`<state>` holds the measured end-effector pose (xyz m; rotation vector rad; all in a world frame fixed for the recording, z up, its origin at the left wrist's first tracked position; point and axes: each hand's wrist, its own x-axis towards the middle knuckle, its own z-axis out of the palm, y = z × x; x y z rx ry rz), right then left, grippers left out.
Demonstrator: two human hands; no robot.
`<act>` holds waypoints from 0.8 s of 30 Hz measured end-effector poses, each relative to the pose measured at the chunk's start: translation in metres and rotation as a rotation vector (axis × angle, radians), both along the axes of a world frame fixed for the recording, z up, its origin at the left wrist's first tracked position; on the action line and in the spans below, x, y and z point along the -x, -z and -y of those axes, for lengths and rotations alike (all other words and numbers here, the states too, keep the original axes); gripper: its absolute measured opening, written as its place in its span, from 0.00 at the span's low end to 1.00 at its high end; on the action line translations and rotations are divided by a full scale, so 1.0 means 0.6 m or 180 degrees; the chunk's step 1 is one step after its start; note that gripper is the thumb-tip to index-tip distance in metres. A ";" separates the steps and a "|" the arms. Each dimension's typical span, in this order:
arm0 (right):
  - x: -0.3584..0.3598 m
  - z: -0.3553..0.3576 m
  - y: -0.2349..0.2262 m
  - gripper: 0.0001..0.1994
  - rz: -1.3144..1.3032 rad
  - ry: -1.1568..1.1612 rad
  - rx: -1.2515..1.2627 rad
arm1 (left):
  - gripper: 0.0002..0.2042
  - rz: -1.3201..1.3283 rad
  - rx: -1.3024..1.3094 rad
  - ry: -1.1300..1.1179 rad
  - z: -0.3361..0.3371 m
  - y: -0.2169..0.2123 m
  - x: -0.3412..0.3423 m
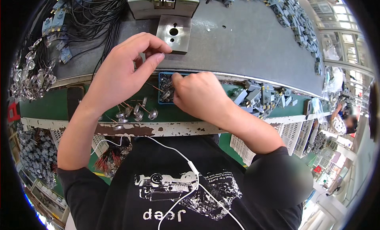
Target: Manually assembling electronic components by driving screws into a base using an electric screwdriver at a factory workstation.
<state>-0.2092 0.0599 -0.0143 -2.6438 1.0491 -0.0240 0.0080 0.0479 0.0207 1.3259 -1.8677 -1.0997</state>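
Note:
My left hand (128, 67) is raised over the near edge of the metal worktop. Its thumb and forefinger come together in a loose pinch beside a steel block (182, 33) with round holes; anything between the tips is too small to name. My right hand (202, 93) reaches into a small blue tray (160, 96) of tiny metal parts (165, 82). Its fingers are closed, and whatever they grip is hidden behind the hand. Several round metal pieces with thin wires (138, 114) lie on the green ledge between my forearms.
Behind the steel block stands a metal machine (163, 6). Black cables (99, 20) with grey connectors and a heap of round metal parts (35, 77) fill the left. Grey plastic parts (263, 96) are piled at right on the ledge, more (293, 24) along the worktop's far edge.

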 end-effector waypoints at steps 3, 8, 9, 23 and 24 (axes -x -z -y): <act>0.027 0.013 -0.034 0.06 0.1131 0.0347 -0.0573 | 0.07 -0.0001 -0.0022 0.0012 -0.004 0.002 -0.004; 0.046 0.020 -0.082 0.14 0.2127 0.0242 0.0104 | 0.06 -0.2145 -0.1386 -0.0043 -0.014 0.027 0.011; 0.036 0.024 -0.088 0.15 0.2212 -0.0076 0.0370 | 0.06 -0.2533 -0.1731 -0.0144 -0.019 0.030 0.019; 0.046 0.018 -0.087 0.14 0.3054 0.0422 -0.0205 | 0.25 -0.3903 -0.1299 -0.0963 0.085 -0.092 0.021; 0.053 0.015 -0.079 0.12 0.3143 0.0724 -0.0460 | 0.25 -0.3581 -0.0881 -0.0990 0.130 -0.118 0.020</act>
